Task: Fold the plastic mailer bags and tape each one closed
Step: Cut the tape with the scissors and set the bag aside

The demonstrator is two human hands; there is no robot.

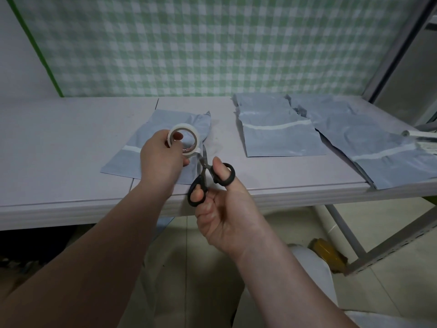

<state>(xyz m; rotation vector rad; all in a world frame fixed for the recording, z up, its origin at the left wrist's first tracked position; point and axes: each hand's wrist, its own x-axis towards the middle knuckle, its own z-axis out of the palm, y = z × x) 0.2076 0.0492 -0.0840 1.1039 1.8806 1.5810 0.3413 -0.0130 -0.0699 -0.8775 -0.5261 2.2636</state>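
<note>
1. Now, my left hand (163, 155) is curled round the white tape roll (184, 141), with a fingertip showing through its core. It holds the roll just above the nearest mailer bag (125, 159).
2. My right hand (224, 209) grips the black-handled scissors (207, 179) with digits through both loops. The blades point up at the roll's lower edge. They look almost closed, though they are too small and dim for me to be sure.
3. I judge the step in hand to be snipping a strip off the roll. I cannot make out the free end of tape, so I would want to find it before closing the blades.
4. To cut well, I would pull the strip taut between roll and blades and cut square across it. My left fingertips should stay clear of the blade tips, which sit very near them.
5. The nearest mailer bag lies flat on the pale table (71, 138), close to its front edge. A white band crosses it, and its far end looks rumpled or turned over. I see no tape on it, so I would flatten the fold before sticking.
6. A second mailer (279, 136) and a third mailer (378, 143) lie to the right, well apart from both hands. By my reckoning, most of the job remains.
</note>
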